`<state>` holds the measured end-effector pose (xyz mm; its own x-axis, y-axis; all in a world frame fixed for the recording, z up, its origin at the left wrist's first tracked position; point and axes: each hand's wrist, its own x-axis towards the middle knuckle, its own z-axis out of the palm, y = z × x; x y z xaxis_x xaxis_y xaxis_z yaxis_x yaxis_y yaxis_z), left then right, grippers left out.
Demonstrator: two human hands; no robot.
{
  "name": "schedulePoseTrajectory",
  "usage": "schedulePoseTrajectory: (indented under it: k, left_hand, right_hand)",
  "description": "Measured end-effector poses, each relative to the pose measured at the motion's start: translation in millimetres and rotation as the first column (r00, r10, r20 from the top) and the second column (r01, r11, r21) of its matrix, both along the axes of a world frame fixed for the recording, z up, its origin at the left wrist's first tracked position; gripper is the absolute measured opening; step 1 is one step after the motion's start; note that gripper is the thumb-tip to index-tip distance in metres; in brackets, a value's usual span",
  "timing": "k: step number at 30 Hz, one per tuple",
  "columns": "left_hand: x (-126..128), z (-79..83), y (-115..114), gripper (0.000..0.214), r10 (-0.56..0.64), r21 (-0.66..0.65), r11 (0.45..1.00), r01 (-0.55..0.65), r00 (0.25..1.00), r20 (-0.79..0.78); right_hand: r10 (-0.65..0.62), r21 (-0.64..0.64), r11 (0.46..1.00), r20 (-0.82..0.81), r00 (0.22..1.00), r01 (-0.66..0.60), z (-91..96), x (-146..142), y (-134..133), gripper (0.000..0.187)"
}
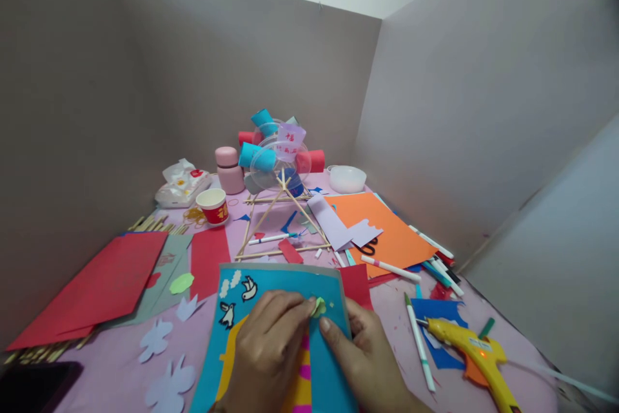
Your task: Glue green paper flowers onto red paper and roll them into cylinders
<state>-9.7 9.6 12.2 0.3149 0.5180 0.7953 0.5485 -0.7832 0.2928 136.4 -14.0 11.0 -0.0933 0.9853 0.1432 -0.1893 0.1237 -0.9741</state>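
From here I see the left hand (276, 334) pinching green paper (319, 307), just ahead-left of the right hand (368, 354) clasping the blue card (329, 375).

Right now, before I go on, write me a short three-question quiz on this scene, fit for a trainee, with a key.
1. True or false: the yellow glue gun lies to the right of the blue sheet.
2. What colour is the small piece at the fingertips of the left hand?
3. Count: how many black-outlined white birds show on the sheet?

Key:
1. True.
2. Light green.
3. Two.
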Motion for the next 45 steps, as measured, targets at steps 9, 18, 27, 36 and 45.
schedulePoseTrajectory:
  k: [9, 18, 27, 36, 45]
  left_hand:
    - [-1.5, 12.5, 4.2, 0.013, -0.061, -0.041, 0.997, 0.061, 0.998, 0.002]
    - [-0.7, 6.1, 9.3, 0.011, -0.016, -0.004, 1.000, 0.016, 0.993, -0.114]
    - [1.8, 2.4, 6.9, 0.007, 0.033, -0.207, 0.977, -0.043, 0.998, -0.054]
    - [1.7, 12.0, -1.0, 0.013, 0.068, -0.232, 0.968, -0.097, 0.989, -0.130]
    - [2.8, 8.0, -5.3, 0.015, 0.107, -0.281, 0.949, -0.145, 0.983, -0.146]
  right_hand:
    - [0.015, 0.051, 0.999, 0.080, 0.997, -0.019, 0.8, 3.4, -1.1, 0.027]
    - [0.014, 0.026, 1.000, 0.093, 0.996, -0.016, -4.1, 1.4, 1.0, 0.028]
    - [-0.033, 0.032, 0.999, 0.075, 0.997, 0.031, -7.5, 0.8, 2.8, 0.026]
    - [-0.125, 0.199, 0.978, 0.294, 0.948, 0.067, -8.2, -0.5, 1.3, 0.025]
    - [-0.173, 0.327, 0.945, 0.422, 0.890, 0.029, -7.3, 0.8, -1.2, 0.026]
